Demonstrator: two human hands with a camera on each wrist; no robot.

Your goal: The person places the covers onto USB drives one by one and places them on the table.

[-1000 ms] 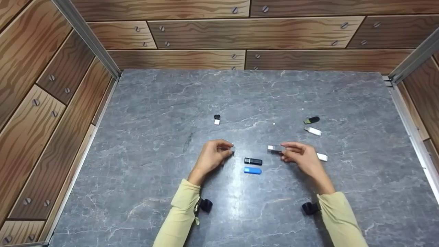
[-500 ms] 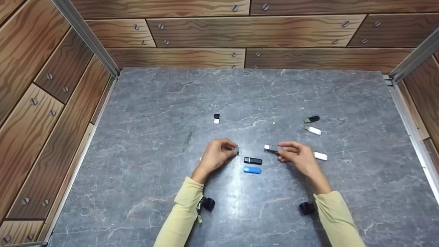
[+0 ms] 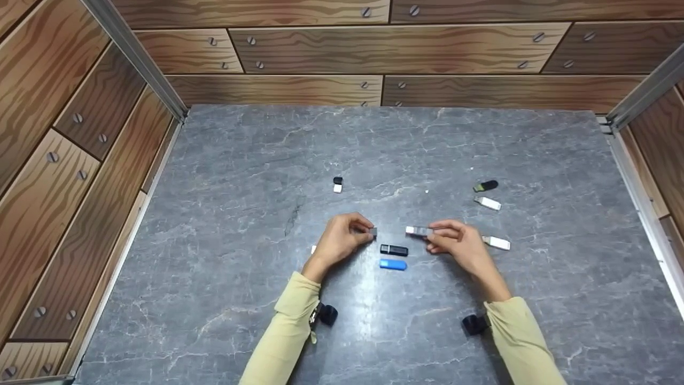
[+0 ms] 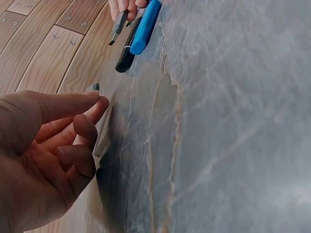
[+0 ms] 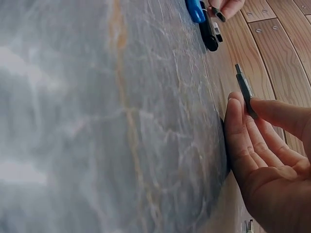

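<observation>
Nearest to me, in the head view, I see two yellow sleeves (image 3: 283,326), each with a small black camera (image 3: 328,314) near the wrist. A little further on the bench (image 3: 230,240) lies the blue stick (image 3: 393,264), and just beyond it the black stick (image 3: 394,250); the two are almost parallel, long axes running from left to right. A white stick (image 3: 499,243) lies beside the right hand (image 3: 460,240). This hand pinches a dark grey stick (image 3: 418,231) by its rear end, between thumb and fingers. On the other side, the left hand (image 3: 342,238) pinches a small dark piece (image 3: 374,232), which looks to me like a cap, though the fingers cover much of it. I judge that one relation matters most: the grey stick has its long axis nearly left to right, its metal end directed at the small piece, at about the same depth, and a short gap separates them. Whether the heights agree I cannot tell exactly. Farther away there are another white stick (image 3: 489,203), a black-and-green stick (image 3: 486,185), and, to the left, a small black-and-white item (image 3: 337,184).
</observation>
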